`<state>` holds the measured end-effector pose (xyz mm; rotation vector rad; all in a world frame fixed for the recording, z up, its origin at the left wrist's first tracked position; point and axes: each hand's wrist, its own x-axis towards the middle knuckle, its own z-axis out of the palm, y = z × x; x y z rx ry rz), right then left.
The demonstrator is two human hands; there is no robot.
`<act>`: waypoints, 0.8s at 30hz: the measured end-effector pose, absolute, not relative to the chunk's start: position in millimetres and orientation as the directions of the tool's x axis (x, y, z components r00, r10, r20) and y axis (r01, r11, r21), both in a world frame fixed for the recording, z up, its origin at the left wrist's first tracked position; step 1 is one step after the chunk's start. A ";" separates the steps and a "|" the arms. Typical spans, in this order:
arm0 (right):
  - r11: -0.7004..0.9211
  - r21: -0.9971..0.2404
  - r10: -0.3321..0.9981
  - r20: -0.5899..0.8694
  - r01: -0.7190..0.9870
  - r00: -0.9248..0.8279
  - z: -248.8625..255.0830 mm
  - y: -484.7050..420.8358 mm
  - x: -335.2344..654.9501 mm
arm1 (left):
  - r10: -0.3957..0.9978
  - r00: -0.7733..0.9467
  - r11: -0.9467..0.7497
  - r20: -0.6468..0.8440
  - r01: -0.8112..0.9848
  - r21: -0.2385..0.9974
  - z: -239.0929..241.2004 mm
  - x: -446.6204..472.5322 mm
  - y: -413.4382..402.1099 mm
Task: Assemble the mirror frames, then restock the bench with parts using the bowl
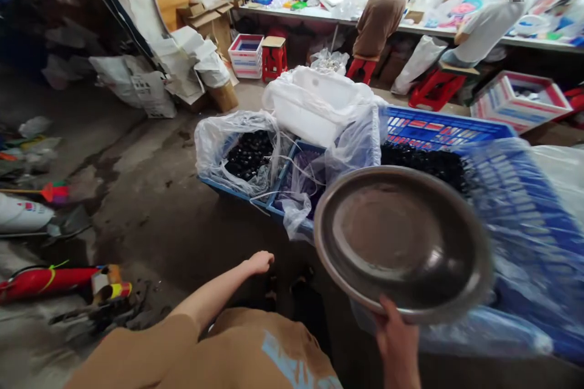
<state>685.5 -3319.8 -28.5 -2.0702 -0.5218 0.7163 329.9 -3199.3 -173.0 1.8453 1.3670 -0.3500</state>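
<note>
My right hand grips the near rim of a round metal basin, thumb on the inner side. The basin tilts so that its bare inside faces me, and it covers part of the crates behind it. Over the dark floor in front of my body hangs my left hand, fingers curled in with nothing visible in them. Beyond the basin, a blue crate holds a heap of shiny black pieces. Left of it, a plastic-lined crate contains small black parts.
A white tub in clear plastic sits on the crates. Two people sit on red stools along a cluttered bench. Cardboard and white sacks stand at the back left; a red cylinder lies at the left.
</note>
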 end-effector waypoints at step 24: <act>-0.782 -0.297 0.601 -0.128 0.548 0.789 -270.4 -2951.2 618.8 | 0.390 0.754 -0.475 -0.528 0.656 0.587 -332.8 486.7 -2821.6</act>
